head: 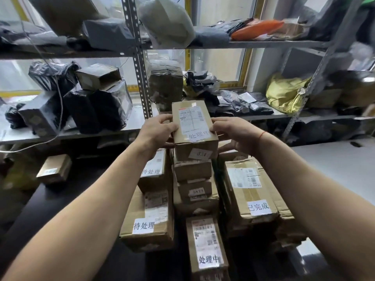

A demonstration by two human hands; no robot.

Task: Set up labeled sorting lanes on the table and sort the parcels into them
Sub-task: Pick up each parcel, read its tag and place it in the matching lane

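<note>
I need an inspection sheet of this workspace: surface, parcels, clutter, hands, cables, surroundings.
Surface: dark table, mostly covered by boxes.
Job's things: held box labelled 处理中, atop the middle stack; left boxes labelled 待处理; right box labelled 已完成.
Clutter: small box apart at left.
Hands: left hand and right hand grip the held box's sides.
Cables: white cable hangs down the left shelf.
Surroundings: metal shelves with bagged parcels, yellow bag, windows behind.

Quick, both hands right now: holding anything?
Left hand: grips the left edge of the top cardboard parcel.
Right hand: grips the same parcel's right edge.
</note>
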